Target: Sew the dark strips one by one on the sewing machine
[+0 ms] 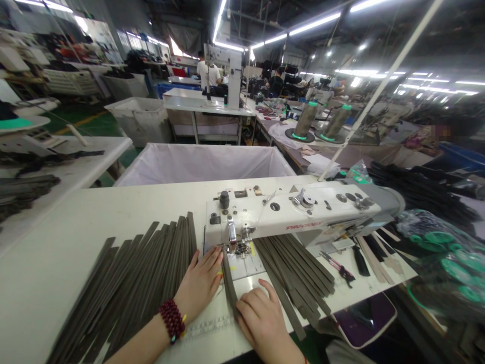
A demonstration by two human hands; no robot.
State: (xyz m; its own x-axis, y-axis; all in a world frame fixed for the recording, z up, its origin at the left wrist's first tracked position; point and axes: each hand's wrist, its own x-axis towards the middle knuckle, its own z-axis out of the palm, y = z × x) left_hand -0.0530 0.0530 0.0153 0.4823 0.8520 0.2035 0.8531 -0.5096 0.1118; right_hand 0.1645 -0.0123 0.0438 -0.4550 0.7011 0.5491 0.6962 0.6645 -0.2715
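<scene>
A narrow dark grey strip (228,280) runs from under the needle of a white sewing machine (291,212) back toward me. My left hand (200,283), with a red bead bracelet on the wrist, lies flat with fingers stretched out against the strip's left edge near the presser foot (232,241). My right hand (262,318) rests on the strip's near end, fingers curled and pressing down on it. A fan of similar grey strips (136,283) lies to the left, and another pile of strips (299,273) to the right of the needle.
Small scissors (339,267) and black tools lie right of the machine. A white fabric-lined bin (204,162) stands behind the table. Thread cones (306,119) sit on a far bench. Bags of green parts (443,253) crowd the right edge. People work at distant stations.
</scene>
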